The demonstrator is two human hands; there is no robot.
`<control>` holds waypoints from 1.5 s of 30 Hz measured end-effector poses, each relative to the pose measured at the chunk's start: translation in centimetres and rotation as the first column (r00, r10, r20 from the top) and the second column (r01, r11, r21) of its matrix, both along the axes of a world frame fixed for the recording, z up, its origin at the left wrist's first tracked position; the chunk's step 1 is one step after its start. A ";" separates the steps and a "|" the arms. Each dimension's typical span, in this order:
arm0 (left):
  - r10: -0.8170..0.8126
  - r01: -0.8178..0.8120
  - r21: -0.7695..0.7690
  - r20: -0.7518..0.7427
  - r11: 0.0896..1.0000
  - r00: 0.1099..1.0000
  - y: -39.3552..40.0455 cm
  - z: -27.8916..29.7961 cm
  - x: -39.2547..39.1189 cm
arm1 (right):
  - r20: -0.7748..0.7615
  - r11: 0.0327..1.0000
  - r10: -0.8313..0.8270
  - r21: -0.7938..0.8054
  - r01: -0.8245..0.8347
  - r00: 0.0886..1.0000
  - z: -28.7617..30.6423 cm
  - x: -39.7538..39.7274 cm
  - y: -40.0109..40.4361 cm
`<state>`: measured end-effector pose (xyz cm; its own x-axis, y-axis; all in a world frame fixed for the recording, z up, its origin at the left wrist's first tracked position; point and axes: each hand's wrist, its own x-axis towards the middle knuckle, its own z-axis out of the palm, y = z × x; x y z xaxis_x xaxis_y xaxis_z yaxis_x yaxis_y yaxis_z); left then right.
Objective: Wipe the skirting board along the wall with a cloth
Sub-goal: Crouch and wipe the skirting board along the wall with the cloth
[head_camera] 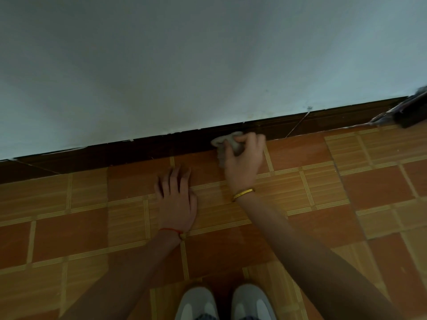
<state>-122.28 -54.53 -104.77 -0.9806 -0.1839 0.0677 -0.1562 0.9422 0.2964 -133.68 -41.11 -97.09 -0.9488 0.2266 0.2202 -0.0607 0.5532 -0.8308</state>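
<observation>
Head view. Right hand (242, 162): fingers curled round a bunched pale cloth (227, 144), pressing it to the dark skirting board (138, 151) where it meets the wall (208, 65). Left hand (178, 199): flat, fingers spread, bracing on the tiled floor (346, 192), holding nothing. Step: wiping, mid-run. Next move likely calls for sliding the cloth along the board under steady pressure.

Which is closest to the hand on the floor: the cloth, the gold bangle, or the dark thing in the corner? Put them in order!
From the left hand:
1. Cloth, ahead-right at the skirting board, and gold bangle, on the right wrist: too close to call.
2. Dark thing, far right by the wall.
</observation>
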 end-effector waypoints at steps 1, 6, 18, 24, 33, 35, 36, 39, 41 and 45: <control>-0.002 0.002 -0.008 -0.006 1.000 1.000 0.0 0.0 0.0 | -0.036 0.996 0.087 -0.007 -0.087 0.996 0.4 0.6 -1.4; -0.014 0.013 -0.019 -0.052 1.000 0.999 -0.2 -0.3 0.0 | -0.139 0.976 0.164 -0.122 -0.182 0.977 2.0 1.3 -4.1; 0.006 -0.006 0.018 -0.008 1.000 1.000 0.0 -0.1 -0.1 | -0.191 0.984 -0.175 -0.063 0.165 0.966 1.6 -1.2 2.1; -0.002 0.002 0.000 -0.009 1.000 1.000 -0.1 0.1 0.1 | -0.201 0.995 0.098 0.028 -0.094 0.975 1.7 -0.3 0.0; -0.004 0.004 0.004 0.013 1.000 1.000 0.0 0.3 0.0 | -0.060 0.990 -0.128 0.048 0.131 0.990 -0.4 -1.8 4.3; 0.002 -0.002 0.003 0.013 1.000 1.000 0.0 0.2 -0.1 | -0.046 0.990 -0.132 0.045 0.134 0.990 -0.7 -1.7 3.7; 0.004 -0.004 0.002 0.015 1.000 1.000 0.0 0.2 0.0 | -0.028 0.991 -0.119 0.058 0.120 0.993 -0.9 -1.5 3.4; 0.006 -0.005 -0.013 0.021 1.000 1.000 0.1 0.2 0.0 | 0.065 0.982 0.089 0.162 -0.099 0.994 -2.6 -0.7 1.8; 0.002 -0.002 -0.014 0.019 1.000 1.000 0.0 0.2 0.1 | 0.082 0.955 0.212 0.194 -0.224 0.974 -3.6 -0.3 0.8; 0.002 -0.002 0.001 0.010 1.000 1.000 0.0 0.2 0.1 | 0.062 0.946 0.202 0.246 -0.211 0.977 -3.9 -1.0 2.4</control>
